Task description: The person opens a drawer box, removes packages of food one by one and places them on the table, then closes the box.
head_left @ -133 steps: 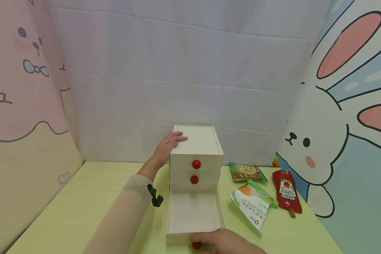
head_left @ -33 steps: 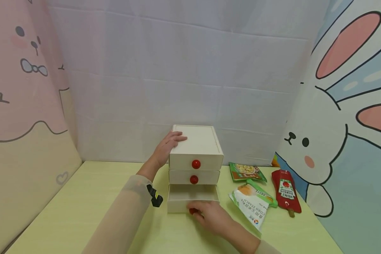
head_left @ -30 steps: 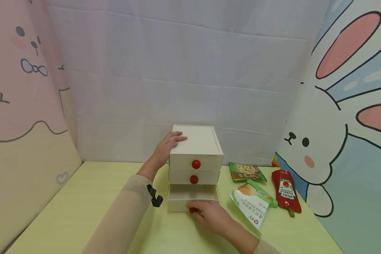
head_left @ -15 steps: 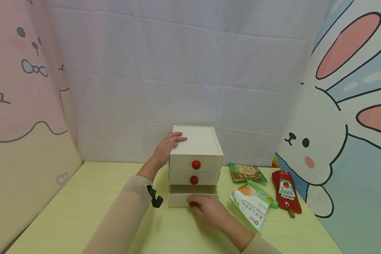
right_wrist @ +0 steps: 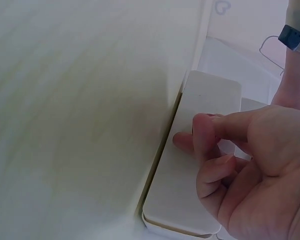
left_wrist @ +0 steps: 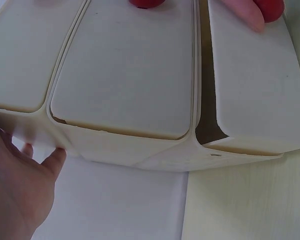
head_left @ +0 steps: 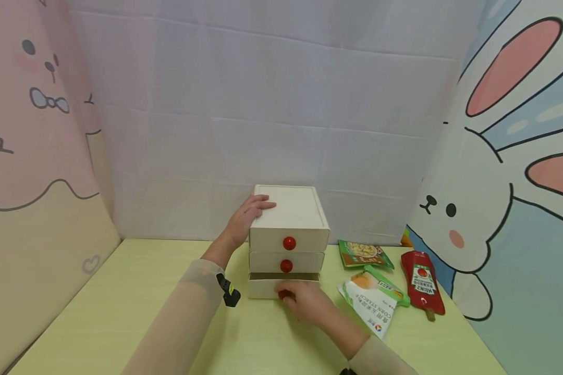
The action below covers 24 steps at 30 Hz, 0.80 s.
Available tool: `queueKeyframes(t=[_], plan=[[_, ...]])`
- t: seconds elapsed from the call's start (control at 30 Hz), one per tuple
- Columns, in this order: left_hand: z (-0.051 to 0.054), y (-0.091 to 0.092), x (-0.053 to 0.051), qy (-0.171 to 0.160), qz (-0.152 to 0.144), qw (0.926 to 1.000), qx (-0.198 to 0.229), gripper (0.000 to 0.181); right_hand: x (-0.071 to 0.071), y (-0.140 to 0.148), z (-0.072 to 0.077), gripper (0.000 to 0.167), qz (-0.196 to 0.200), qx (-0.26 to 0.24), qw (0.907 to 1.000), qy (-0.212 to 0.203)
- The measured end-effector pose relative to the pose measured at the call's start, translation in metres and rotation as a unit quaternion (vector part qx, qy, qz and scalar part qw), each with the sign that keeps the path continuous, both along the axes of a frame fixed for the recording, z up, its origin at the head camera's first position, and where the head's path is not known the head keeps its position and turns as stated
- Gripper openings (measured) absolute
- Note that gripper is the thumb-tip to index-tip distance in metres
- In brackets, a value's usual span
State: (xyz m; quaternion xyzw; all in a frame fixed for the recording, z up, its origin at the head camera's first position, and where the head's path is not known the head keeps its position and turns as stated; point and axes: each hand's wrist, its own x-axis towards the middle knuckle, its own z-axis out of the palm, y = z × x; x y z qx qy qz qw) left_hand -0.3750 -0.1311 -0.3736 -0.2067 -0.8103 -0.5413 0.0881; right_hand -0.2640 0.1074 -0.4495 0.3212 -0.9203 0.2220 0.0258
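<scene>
A small white drawer cabinet (head_left: 293,205) with red round knobs stands on the table. My left hand (head_left: 241,221) rests over its top left edge, fingers lying on the lid; the left wrist view shows this hand (left_wrist: 17,180) against the side wall. The bottom drawer (head_left: 261,289) stands slightly out, with a narrow dark gap above its front. My right hand (head_left: 309,302) pinches that drawer's red knob (head_left: 284,294) between thumb and fingers. In the right wrist view, the fingers of the right hand (right_wrist: 250,170) are curled in front of the drawer front (right_wrist: 177,185) and hide the knob.
On the right of the table lie a green food packet (head_left: 366,254), a white and green corn starch bag (head_left: 372,302) and a red Heinz ketchup pouch (head_left: 423,284). The upper drawer (head_left: 265,239) and middle drawer (head_left: 262,262) are closed. A white cloth (head_left: 262,104) hangs behind.
My right hand has pushed the bottom drawer inward, from far out to nearly closed, moving away from me with the knob. My left hand has stayed on the cabinet.
</scene>
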Motion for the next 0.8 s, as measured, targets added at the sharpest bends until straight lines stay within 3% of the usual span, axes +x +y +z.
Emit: queueKeyframes(t=[0.53,0.8], plan=[[0.001,0.001,0.0,0.003,-0.001,1.0,-0.002,0.052,-0.016,-0.002,-0.003,0.027,-0.039,-0.037,0.9969,-0.057],[0.002,0.001,0.001,0.003,-0.005,1.0,-0.001,0.052,-0.016,-0.003,-0.003,0.027,-0.054,-0.057,0.9934,-0.084]])
